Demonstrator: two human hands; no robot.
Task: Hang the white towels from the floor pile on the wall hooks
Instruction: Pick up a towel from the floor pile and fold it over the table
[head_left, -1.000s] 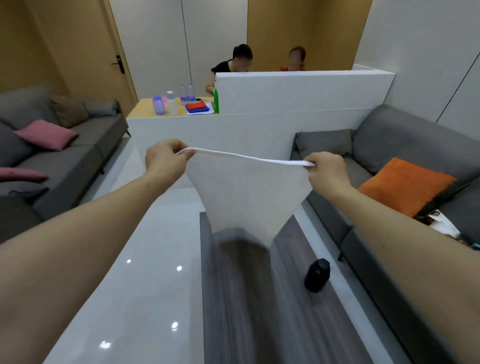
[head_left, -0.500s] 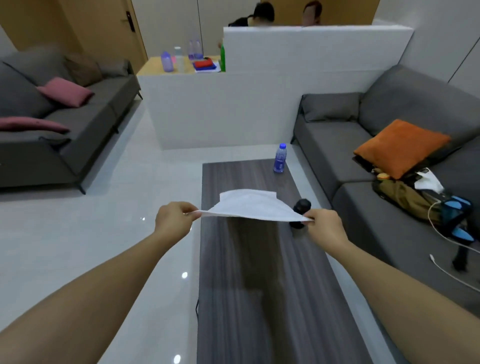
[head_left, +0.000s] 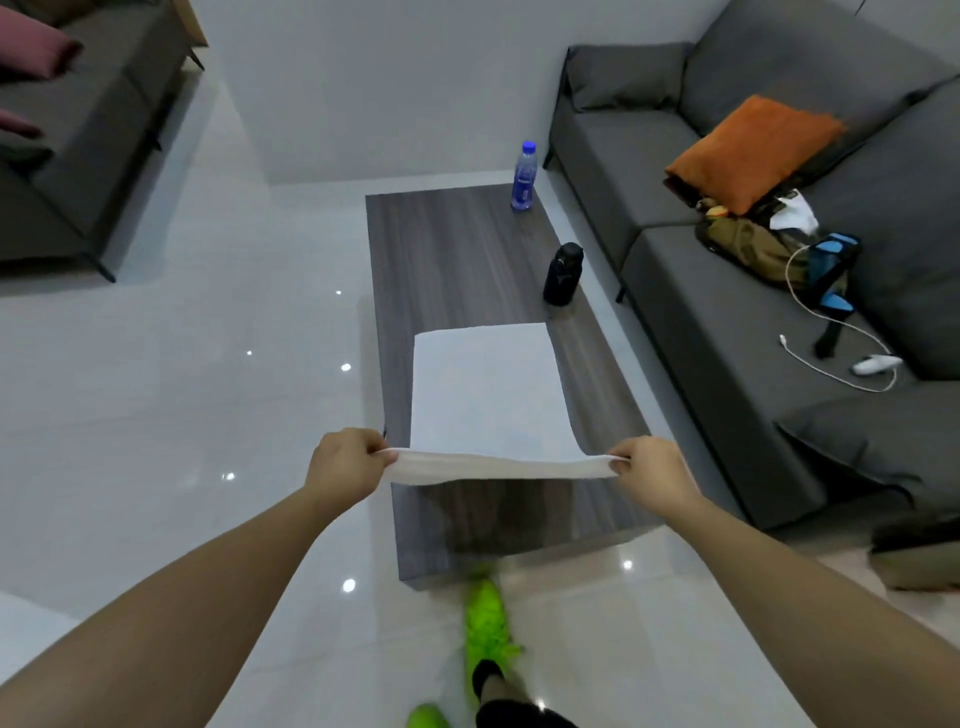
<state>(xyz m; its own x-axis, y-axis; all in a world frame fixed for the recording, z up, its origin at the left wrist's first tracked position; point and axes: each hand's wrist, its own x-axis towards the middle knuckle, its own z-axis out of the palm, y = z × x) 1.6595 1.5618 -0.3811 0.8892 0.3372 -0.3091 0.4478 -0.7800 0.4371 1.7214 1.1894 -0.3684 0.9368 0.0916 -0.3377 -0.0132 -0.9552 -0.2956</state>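
We see the main risk on the counter (head_left: 457, 249): the towel (head_left: 485, 395) lies spread over it, close to the black flask (head_left: 562, 274), with a bottle (head_left: 523, 176) well beyond, so a careless lift or drag could, we judge, sweep the far edge into the flask and tip it. No hooks show here. The towel's near edge is raised and stretched between our hands: left hand (head_left: 345, 460) pinches one corner, right hand (head_left: 652, 473) the other.

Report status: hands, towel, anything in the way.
Left hand and right hand each pinch a near corner of the white towel. Far part lies on the coffee table. Black container just beyond the far edge. No hooks in view.
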